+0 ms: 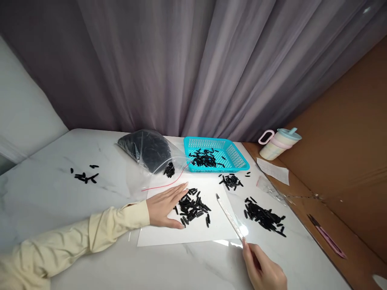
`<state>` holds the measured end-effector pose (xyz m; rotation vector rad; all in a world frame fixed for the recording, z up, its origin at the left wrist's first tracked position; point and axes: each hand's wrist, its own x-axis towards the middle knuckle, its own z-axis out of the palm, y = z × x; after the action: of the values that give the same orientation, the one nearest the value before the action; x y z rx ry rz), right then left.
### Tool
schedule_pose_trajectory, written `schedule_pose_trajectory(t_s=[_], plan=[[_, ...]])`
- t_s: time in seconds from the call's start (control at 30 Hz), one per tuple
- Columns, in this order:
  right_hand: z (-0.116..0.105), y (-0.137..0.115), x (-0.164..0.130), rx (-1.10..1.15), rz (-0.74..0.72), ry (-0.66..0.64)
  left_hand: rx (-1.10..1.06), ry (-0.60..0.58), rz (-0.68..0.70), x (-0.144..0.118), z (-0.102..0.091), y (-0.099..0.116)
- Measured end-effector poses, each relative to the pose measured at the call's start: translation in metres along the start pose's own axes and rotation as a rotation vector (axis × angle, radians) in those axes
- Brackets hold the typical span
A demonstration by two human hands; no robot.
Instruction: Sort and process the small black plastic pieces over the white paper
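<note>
White marble table before grey curtain; left fingers flat, together; right fingers clamped on ruler.

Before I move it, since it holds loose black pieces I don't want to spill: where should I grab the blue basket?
Probably by the two short end rims, one hand each side, lifting level. The blue basket is shallow, with sloped mesh walls and a flat lip around the top. Its near side is crowded by a bag and scattered black pieces, so come in from the ends.
</note>
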<state>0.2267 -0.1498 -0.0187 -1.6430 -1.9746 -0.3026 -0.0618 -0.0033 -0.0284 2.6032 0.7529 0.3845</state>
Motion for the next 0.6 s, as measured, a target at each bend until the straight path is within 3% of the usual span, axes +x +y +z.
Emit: schedule_pose_trajectory(t_s=[0.23,0.43,0.6], plan=[[0.006,0.001,0.01,0.155,0.052,-0.039,-0.017,-0.025,-0.014,0.034,0.008,0.02],[0.013,0.005,0.008,0.24,0.017,-0.202,0.02,-0.013,0.026,0.035,0.011,0.028],[0.025,0.005,0.001,0.181,-0.019,-0.146,0.055,0.073,0.073,0.034,0.018,0.02]])
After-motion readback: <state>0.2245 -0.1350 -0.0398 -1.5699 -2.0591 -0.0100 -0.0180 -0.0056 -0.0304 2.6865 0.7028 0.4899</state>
